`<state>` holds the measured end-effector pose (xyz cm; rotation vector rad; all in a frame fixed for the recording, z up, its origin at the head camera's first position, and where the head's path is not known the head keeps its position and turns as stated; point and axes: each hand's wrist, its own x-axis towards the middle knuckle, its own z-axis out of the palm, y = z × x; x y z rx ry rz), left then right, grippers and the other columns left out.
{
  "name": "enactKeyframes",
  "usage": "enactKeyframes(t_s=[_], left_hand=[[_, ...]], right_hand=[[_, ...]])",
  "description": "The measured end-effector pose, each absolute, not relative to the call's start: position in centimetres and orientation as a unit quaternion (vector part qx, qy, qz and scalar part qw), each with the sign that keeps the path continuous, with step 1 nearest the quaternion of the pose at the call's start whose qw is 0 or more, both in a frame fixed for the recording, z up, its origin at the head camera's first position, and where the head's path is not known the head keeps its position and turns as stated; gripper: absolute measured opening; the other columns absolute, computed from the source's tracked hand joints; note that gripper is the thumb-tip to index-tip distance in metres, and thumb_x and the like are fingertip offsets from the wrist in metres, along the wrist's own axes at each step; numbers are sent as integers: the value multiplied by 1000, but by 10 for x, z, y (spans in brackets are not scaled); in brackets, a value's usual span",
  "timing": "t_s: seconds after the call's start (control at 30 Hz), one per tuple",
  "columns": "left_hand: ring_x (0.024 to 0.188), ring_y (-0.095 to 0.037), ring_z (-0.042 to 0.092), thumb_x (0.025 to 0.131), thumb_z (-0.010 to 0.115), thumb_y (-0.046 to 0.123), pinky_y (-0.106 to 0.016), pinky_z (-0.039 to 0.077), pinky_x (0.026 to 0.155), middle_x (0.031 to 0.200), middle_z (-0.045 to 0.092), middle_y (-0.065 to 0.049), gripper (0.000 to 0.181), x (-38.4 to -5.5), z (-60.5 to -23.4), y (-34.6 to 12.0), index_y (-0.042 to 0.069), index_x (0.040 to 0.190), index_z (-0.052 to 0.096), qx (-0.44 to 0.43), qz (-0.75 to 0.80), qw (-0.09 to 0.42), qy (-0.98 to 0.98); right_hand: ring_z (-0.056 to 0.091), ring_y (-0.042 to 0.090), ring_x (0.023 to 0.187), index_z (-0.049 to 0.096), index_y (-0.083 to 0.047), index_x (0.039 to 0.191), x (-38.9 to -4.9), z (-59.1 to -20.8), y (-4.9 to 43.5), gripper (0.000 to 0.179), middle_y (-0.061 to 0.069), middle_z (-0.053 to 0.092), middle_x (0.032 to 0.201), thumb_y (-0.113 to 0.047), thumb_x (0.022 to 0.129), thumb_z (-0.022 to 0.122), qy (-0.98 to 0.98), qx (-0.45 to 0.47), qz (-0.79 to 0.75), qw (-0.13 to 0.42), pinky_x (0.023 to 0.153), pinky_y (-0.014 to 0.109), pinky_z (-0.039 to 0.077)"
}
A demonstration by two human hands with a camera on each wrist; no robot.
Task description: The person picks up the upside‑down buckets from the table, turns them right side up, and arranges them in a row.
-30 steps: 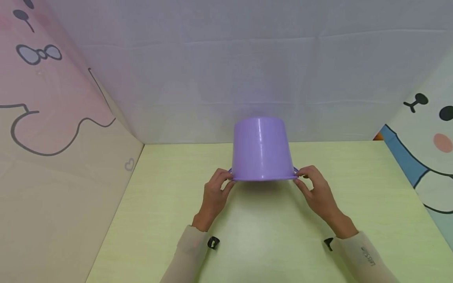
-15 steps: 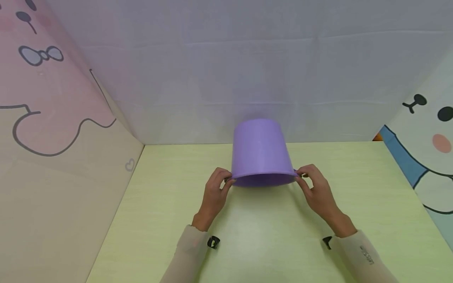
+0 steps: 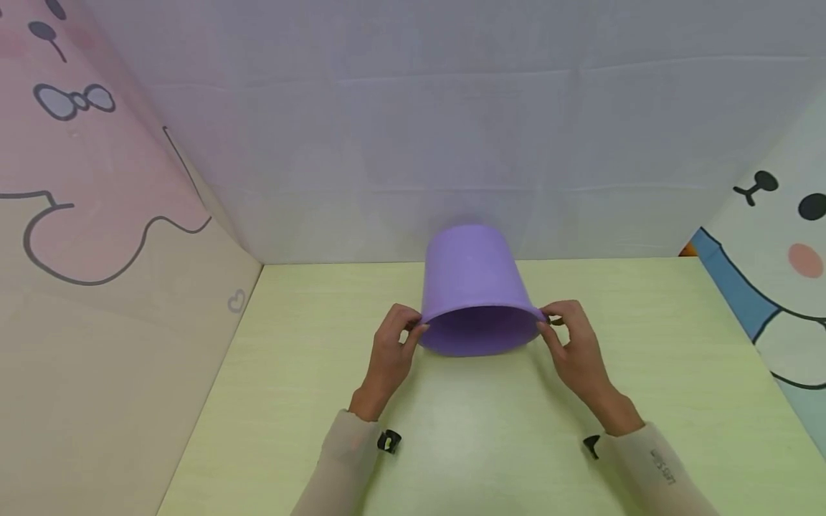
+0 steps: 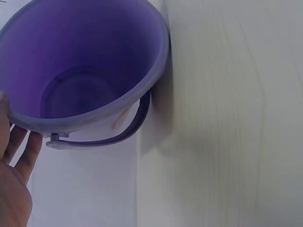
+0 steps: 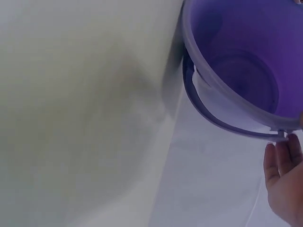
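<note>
A purple bucket [image 3: 474,269] lies tipped with its mouth toward me, and its dark inside shows nothing in it. My left hand [image 3: 391,351] pinches the rim on the left side between thumb and fingers. On the opposite side my right hand [image 3: 576,355] pinches the rim in the same way. The bucket's handle [image 4: 106,142] hangs behind the rim in the left wrist view, and its pivot sits close to the fingers. From the right wrist view, the same handle [image 5: 208,113] curves below the rim.
The pale yellow-green table [image 3: 310,344] spreads around the bucket. A white sheet wall [image 3: 310,143] rises behind it. Printed panels stand at the sides: a pink and cream one [image 3: 116,344] on the left, a white and blue one [image 3: 768,265] on the right.
The bucket has tilted, its mouth swinging up toward me, so more of the inside shows. Its base has dropped a little. Both hands keep their grip at nearly the same places.
</note>
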<state>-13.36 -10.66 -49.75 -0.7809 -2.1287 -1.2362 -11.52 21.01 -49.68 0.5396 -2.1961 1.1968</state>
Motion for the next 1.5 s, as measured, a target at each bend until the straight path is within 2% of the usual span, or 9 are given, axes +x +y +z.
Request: enactKeyframes(t_s=[0.17, 0.3, 0.43, 0.57, 0.7, 0.97, 1.2, 1.5], left_hand=[[86, -24, 64, 90, 76, -10, -27, 60, 76, 96, 60, -11, 21, -132, -499, -106, 0, 103, 62, -285, -464, 272, -793], [86, -24, 64, 89, 76, -10, -28, 60, 76, 96, 60, -11, 22, -132, -499, -106, 0, 102, 62, -283, -465, 273, -793], [87, -24, 65, 90, 76, -9, -28, 61, 76, 96, 60, -11, 21, -132, -500, -107, 0, 102, 62, -280, -470, 269, -793], [88, -25, 65, 91, 76, -8, -28, 62, 77, 96, 60, -11, 20, -132, -500, -107, 0, 102, 62, -279, -479, 262, -790], [88, -25, 65, 90, 76, -9, -29, 62, 77, 96, 60, -11, 21, -132, -500, -107, 0, 101, 62, -278, -480, 263, -790], [91, -25, 66, 94, 75, -6, -31, 63, 78, 99, 61, -11, 17, -129, -501, -107, 1, 103, 62, -254, -484, 246, -800], [90, -24, 66, 96, 73, -5, -34, 63, 78, 100, 61, -11, 16, -126, -501, -107, 1, 105, 62, -241, -491, 233, -804], [88, -23, 65, 98, 72, -3, -34, 63, 76, 101, 61, -11, 15, -123, -501, -108, 2, 106, 62, -235, -500, 223, -803]], right_hand=[[49, 6, 118, 53, 13, 131, -107, -507, 205, 42, 28, 50, 126, 22, 92, 66, -815, 152, 495, 261, 90, 8, 45], [48, 3, 119, 40, 14, 143, -101, -514, 200, 50, 31, 45, 136, 17, 99, 61, -800, 117, 545, 221, 90, 5, 46], [52, -1, 117, 28, 13, 150, -97, -518, 195, 54, 21, 43, 136, 11, 104, 56, -779, 75, 599, 171, 89, 4, 47], [59, -2, 111, 21, 14, 150, -96, -521, 194, 54, 9, 41, 133, 12, 105, 51, -739, 47, 658, 136, 87, 8, 53], [66, 1, 103, 24, 17, 146, -97, -523, 194, 48, 5, 46, 129, 12, 106, 49, -712, 45, 689, 129, 85, 13, 57], [72, 4, 98, 44, 16, 131, -98, -523, 197, 26, -3, 59, 120, 3, 109, 49, -723, 23, 684, 95, 86, 19, 60], [70, 0, 101, 48, 17, 128, -99, -524, 197, 24, -4, 62, 115, -1, 111, 48, -726, 16, 683, 80, 88, 22, 61], [70, 2, 99, 49, 21, 122, -100, -524, 196, 23, 1, 64, 108, 1, 111, 47, -709, 35, 700, 83, 91, 20, 60]])
